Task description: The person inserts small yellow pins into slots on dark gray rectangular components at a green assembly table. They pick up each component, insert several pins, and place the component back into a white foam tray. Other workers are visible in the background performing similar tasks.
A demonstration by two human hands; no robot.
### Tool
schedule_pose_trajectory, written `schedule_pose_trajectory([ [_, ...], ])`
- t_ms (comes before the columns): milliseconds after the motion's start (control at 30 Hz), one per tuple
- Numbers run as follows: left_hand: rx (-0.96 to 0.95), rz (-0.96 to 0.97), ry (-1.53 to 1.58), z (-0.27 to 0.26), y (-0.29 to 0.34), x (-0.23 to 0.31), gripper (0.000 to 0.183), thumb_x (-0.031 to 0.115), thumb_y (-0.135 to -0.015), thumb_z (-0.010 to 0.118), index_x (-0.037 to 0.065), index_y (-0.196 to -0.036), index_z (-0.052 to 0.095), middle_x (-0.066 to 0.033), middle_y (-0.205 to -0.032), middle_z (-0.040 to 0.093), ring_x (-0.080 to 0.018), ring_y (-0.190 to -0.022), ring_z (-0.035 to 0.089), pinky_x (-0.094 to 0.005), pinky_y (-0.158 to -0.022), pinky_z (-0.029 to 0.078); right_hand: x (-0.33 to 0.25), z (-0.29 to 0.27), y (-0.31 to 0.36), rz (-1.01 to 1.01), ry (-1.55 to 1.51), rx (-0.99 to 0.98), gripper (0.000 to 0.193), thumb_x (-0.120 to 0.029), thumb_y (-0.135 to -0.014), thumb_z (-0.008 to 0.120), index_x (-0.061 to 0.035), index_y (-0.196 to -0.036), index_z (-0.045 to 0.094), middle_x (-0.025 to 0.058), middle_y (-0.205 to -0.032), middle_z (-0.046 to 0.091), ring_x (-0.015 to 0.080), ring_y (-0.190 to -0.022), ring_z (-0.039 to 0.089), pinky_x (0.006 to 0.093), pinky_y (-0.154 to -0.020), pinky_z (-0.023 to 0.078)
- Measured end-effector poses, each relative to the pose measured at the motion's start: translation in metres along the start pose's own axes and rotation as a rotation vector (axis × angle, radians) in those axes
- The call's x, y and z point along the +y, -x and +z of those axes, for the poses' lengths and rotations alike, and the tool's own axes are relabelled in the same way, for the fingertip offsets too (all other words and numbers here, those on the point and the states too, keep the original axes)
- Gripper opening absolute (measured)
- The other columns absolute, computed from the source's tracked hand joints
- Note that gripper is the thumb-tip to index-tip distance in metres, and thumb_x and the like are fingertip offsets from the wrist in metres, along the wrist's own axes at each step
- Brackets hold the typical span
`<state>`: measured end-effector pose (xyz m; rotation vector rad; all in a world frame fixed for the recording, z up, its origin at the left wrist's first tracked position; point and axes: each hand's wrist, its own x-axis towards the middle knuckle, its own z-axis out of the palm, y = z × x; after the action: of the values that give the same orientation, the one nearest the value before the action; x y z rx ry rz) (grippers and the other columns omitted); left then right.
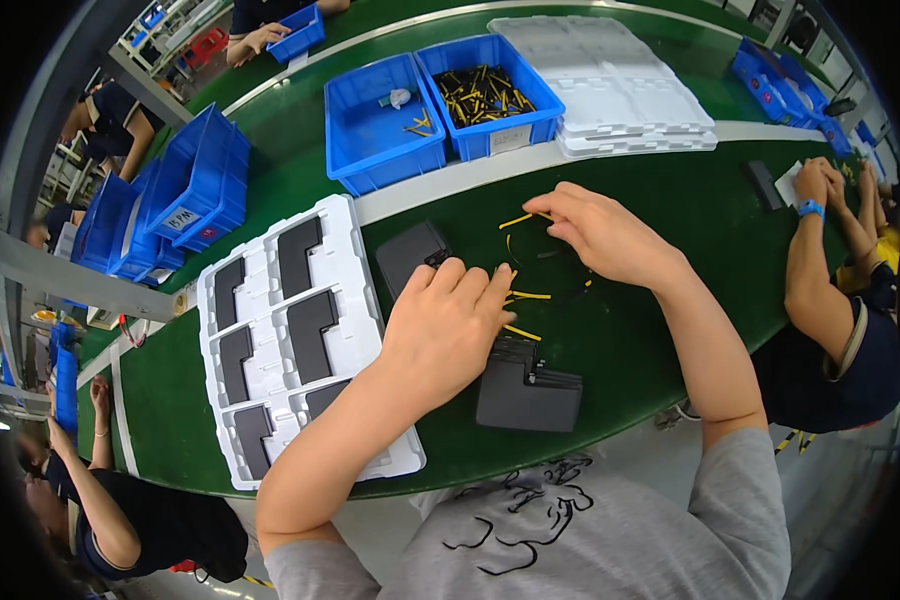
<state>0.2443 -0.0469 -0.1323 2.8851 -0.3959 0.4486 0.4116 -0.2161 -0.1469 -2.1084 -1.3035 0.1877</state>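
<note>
My right hand pinches the end of a thin yellow-and-black strip between thumb and fingertips, a little above the green table. Close by, my left hand has its fingers curled, a bit of yellow showing at the index fingertip; what it grips is mostly hidden. Under and in front of it lies a stack of black L-shaped flat pieces, partly covered by the hand. Beyond the left hand is another black stack. Loose yellow strips lie between my hands.
To the left, a white moulded tray holds several black L-shaped pieces. Across the table stand a blue bin with few strips, a blue bin full of strips, and stacked white trays. Co-workers sit on both sides, one forearm at right.
</note>
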Motion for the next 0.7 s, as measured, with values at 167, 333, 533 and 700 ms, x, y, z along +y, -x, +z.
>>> schedule_pose_trajectory([
  [167,-0.371,0.088,0.201,-0.032,0.02,0.005,0.071,0.044,-0.062,0.08,0.003,-0.116,0.061,-0.0066,-0.098,0.054,-0.0241,-0.094,0.052,-0.0353,-0.08,0.043,-0.005,-0.002,-0.003,-0.06,-0.051,0.002,0.016,0.002,-0.088,0.053,-0.0019,-0.101,0.06,0.0098,-0.093,0.053,0.0256,-0.082,0.055,0.034,-0.073,0.045],
  [333,-0.449,0.043,0.07,-0.035,0.019,0.019,0.075,0.04,-0.054,0.084,0.004,-0.115,0.06,-0.0063,-0.099,0.052,-0.0247,-0.097,0.052,-0.0334,-0.08,0.045,-0.013,-0.007,-0.003,0.018,-0.189,-0.002,0.013,-0.001,-0.088,0.054,-0.0032,-0.099,0.06,0.0086,-0.09,0.053,0.023,-0.08,0.056,0.0316,-0.073,0.046],
  [533,-0.323,-0.016,0.265,-0.034,0.012,0.01,0.051,0.023,-0.063,0.084,0.005,-0.104,0.06,-0.0084,-0.094,0.056,-0.0273,-0.091,0.056,-0.0377,-0.079,0.047,-0.018,-0.007,-0.005,0.152,-0.61,-0.112,0.015,-0.005,-0.089,0.057,-0.0047,-0.104,0.063,-0.0007,-0.077,0.054,0.0062,-0.067,0.051,0.0236,-0.061,0.046],
  [700,-0.334,-0.422,0.865,-0.014,0.007,-0.017,0.03,0.01,-0.084,0.068,0.001,-0.109,0.053,-0.0089,-0.083,0.062,-0.0167,-0.072,0.06,-0.0307,-0.062,0.048,-0.035,-0.003,-0.002,0.195,-0.938,-0.049,0.016,-0.005,-0.089,0.061,0.0002,-0.105,0.063,0.0009,-0.08,0.059,0.0054,-0.065,0.056,0.0213,-0.057,0.048],
])
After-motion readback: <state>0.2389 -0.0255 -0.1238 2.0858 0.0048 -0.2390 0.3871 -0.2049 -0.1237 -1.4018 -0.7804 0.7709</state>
